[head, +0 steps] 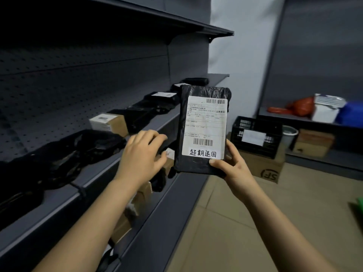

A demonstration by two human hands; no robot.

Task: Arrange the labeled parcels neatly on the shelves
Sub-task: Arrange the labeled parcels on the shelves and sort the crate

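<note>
Black-wrapped and upright, its long axis vertical, a labelled parcel (203, 130) is held by its lower edge in the right hand (233, 165), just right of the middle shelf (64, 193), to which the empty, spread-fingered left hand (141, 156) is nearer.

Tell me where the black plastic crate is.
Head view, right of centre: the black plastic crate sits on the SF cardboard box on the floor, just right of the labeled parcel the right hand holds.
</note>
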